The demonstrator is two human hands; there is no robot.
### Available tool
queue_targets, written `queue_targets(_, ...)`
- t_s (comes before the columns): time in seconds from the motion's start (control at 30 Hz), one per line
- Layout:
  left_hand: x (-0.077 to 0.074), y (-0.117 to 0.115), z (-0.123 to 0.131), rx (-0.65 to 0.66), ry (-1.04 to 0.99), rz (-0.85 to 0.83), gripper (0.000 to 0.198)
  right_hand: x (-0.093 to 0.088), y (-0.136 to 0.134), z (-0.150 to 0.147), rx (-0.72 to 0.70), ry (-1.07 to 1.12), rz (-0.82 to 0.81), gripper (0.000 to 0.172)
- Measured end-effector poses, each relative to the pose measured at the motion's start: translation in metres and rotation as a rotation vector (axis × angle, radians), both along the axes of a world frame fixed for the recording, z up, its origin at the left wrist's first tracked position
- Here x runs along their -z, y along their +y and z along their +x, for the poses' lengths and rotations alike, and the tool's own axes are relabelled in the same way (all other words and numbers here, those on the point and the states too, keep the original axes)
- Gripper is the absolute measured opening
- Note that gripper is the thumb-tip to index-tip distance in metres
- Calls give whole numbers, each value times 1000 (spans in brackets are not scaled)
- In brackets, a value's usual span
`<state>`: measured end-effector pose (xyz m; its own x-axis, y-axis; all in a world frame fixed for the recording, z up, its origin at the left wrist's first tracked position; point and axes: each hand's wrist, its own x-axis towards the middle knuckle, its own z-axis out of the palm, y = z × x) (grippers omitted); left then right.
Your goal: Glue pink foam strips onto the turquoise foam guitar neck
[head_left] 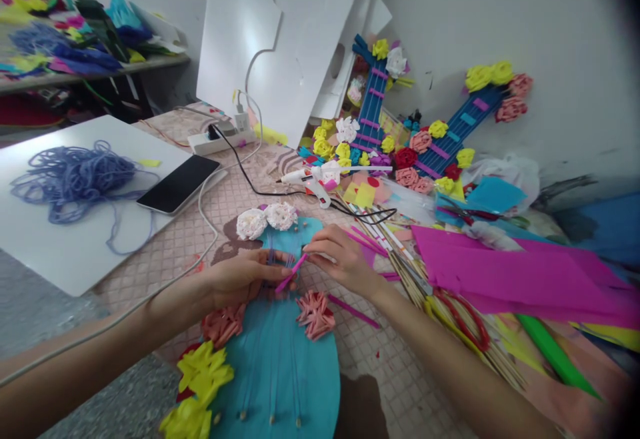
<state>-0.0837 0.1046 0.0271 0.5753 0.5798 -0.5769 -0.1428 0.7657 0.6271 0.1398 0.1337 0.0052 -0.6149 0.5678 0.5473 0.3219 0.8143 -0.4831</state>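
Observation:
A narrow pink paper strip (291, 273) slants between my two hands, over the neck of a blue paper guitar (280, 352). My left hand (260, 272) pinches its lower part; my right hand (337, 257) has the upper end between thumb and fingers. Thin purple yarn strings (273, 359) run down the guitar's body to small beads at the bottom. White paper flowers (267, 219) sit at its top, a salmon flower (316, 315) on the right side and yellow flowers (203, 372) at lower left. My left fingers partly cover the neck.
A white glue gun (315, 182) lies beyond the guitar. Left are a phone (179, 184) and tangled purple yarn (75, 179) on a white board. A white cable (203, 205) crosses my left forearm. Right are red-handled scissors (463, 319), sticks and magenta paper (520, 279). Two decorated guitars (373, 109) lean behind.

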Motion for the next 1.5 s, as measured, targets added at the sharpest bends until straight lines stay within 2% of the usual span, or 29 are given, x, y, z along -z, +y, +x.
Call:
queue_targets(0.87, 5, 1, 0, 13, -20, -16, 29, 1, -2, 2, -30, 18, -23, 14)
queue_targets(1.13, 5, 1, 1, -9, -13, -11, 22, 0, -3, 3, -51, 8, -13, 11)
queue_targets(1.23, 7, 2, 1, -51, -43, -66, 19, -6, -7, 7, 30, 19, -103, 8)
queue_targets(1.37, 8, 3, 0, -31, -83, -133, 20, -13, -10, 14, 267, 26, -392, 6)
queue_targets(1.5, 8, 2, -3, -25, -93, -118, 19, -13, -4, 20, 305, 5, -700, 12)
